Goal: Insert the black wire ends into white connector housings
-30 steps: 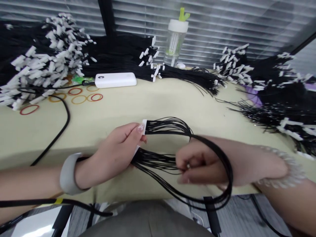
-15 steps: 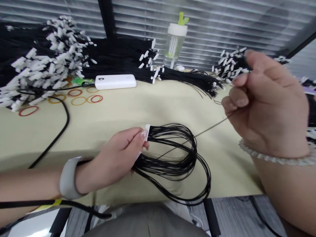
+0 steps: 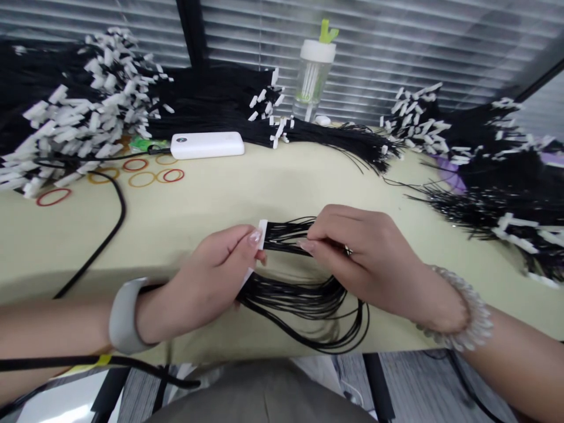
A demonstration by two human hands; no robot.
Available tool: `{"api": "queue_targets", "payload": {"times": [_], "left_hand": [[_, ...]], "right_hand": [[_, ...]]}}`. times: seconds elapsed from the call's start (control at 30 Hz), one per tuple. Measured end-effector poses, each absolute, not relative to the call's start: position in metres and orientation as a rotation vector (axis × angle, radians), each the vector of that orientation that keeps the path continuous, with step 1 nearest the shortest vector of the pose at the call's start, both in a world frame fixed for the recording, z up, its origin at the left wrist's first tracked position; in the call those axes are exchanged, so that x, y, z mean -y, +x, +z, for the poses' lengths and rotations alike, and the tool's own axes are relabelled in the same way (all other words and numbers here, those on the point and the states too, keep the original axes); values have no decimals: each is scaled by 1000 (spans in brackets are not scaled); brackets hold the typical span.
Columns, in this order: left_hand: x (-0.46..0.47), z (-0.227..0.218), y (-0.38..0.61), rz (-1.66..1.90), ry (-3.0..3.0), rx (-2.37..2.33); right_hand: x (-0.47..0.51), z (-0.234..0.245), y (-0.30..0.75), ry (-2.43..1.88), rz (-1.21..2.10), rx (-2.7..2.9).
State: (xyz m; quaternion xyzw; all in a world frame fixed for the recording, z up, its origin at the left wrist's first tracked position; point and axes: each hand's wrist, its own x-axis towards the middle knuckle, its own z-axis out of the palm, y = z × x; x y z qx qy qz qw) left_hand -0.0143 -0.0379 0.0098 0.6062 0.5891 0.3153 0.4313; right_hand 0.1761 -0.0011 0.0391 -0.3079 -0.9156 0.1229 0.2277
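My left hand (image 3: 211, 279) is closed on a white connector (image 3: 263, 234) of a looped bundle of thin black wires (image 3: 291, 296). A second white connector edge shows lower down by the same hand. From both white pieces the wires curve to the right in a loop over the table. Close to the upper connector, my right hand (image 3: 365, 252) is in a pinch on a thin black wire (image 3: 282, 241), whose end points left at the connector. The right fingers cover part of the upper wires and the loop's bend.
A white power bank (image 3: 207, 145) with a black cable lies behind my left hand, near loose rubber bands (image 3: 141, 179). Piles of black wires with white connectors (image 3: 66, 123) line the back and right (image 3: 506, 176). A clear bottle (image 3: 314, 79) stands by the blinds.
My right hand has come down and left from the raised position, bringing the wire it held up to the connector. My left hand has stayed in place.
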Motion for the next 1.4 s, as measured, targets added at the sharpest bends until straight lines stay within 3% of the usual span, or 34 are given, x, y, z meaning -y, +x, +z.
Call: {"api": "queue_targets", "payload": {"times": [0.63,1.27,1.33,1.4], "left_hand": [[38,12,-13,773,1695,-1475],[42,16,-11,792,1718,-1358],[45,20,-10,774,1701,-1368],[50,24,-13,647,1724,-1350]], "right_hand": [[-2,33,172,-794,396,2554],[7,24,164,-636,-40,2490],[3,27,169,-770,63,2576],[-6,36,177,-959,416,2551]]}}
